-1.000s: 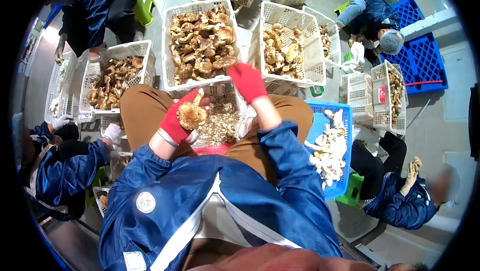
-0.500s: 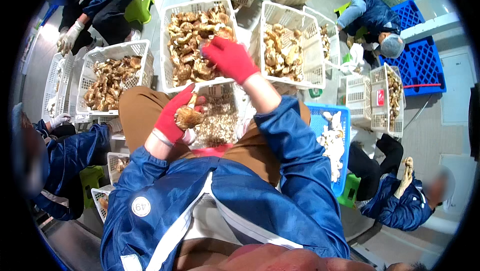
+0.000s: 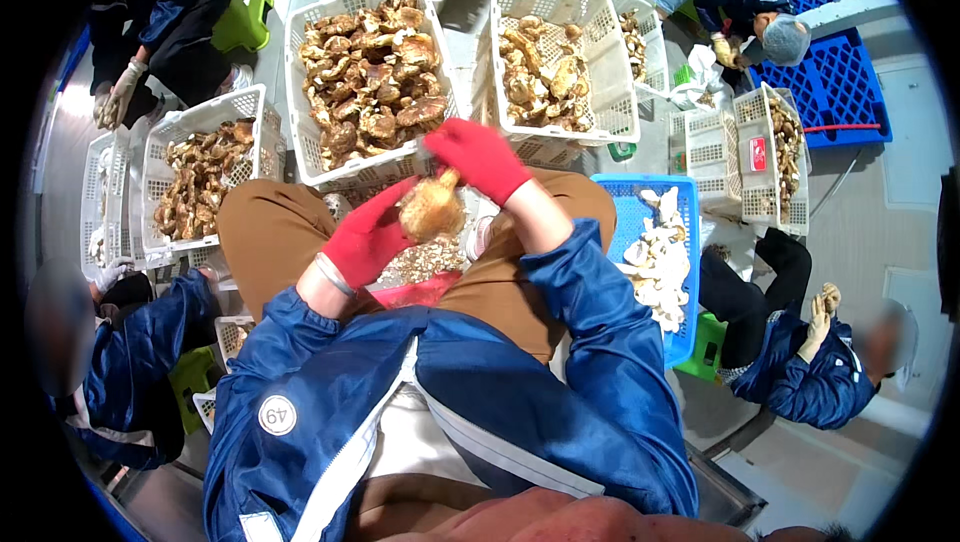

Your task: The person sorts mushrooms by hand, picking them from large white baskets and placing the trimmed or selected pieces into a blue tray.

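My left hand [image 3: 368, 234], in a red glove, is closed around a tan-brown mushroom [image 3: 432, 210] held above my lap. Its rounded cap faces toward me and its stem points up to the right. My right hand [image 3: 482, 158], gloved in red too, is closed at the stem end. A small dark item shows by its fingers, too little of it visible to name. Below the mushroom, pale trimmed scraps [image 3: 420, 264] lie between my legs. Just beyond my hands stands a white crate [image 3: 297, 107] heaped with brown mushrooms [image 3: 370, 72].
Right of that crate is another white crate [image 3: 610, 37] of mushrooms. By my right knee, a blue basket [image 3: 680, 342] holds pale, trimmed mushroom pieces [image 3: 660, 262]. A mushroom crate [image 3: 150, 157] stands at left. Co-workers sit on both sides; blue pallets [image 3: 835, 92] lie at far right.
My right hand has come back from the mushroom crate to the mushroom in my left hand. The left hand has shifted slightly right, and the view has moved a little.
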The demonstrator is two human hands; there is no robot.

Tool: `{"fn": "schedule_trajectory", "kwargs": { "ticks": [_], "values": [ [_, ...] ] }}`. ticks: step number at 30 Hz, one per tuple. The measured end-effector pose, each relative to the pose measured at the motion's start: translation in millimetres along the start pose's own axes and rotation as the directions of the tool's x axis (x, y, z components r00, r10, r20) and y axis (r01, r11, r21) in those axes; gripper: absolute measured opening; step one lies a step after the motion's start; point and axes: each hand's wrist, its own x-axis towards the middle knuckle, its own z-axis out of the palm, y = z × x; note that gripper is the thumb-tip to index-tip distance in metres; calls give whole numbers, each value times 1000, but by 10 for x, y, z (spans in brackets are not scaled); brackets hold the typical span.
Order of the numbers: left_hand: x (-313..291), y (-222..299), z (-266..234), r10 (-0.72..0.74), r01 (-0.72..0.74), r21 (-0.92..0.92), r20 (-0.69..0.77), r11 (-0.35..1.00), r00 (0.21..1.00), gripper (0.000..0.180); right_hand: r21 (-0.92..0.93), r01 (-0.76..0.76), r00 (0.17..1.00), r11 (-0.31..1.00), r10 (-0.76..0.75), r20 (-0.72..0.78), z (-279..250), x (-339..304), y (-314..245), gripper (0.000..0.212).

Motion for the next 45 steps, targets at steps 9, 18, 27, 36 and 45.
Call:
{"fn": "schedule_trajectory", "kwargs": {
  "ticks": [9,18,27,36,45],
  "values": [
    [-30,74,-138,24,-15,37,-246,999,969,40,-476,-530,748,702,123,-652,-2053,768,2201,32],
    [3,123,-158,-27,64,91,-366,994,930,40,-491,-797,603,351,421,-677,-2185,752,3168,35],
    [363,167,-235,-41,57,39,-330,998,943,35,-274,-665,523,695,172,-835,-2327,686,2846,37],
    [1549,907,-942,489,-136,688,-349,713,800,32,219,-6,946,976,76,-314,-1514,710,243,24],
    [2836,1958,-1061,740,201,821,340,-535,580,37,-146,69,991,987,-84,-102,-368,198,170,21]
  ]
}}
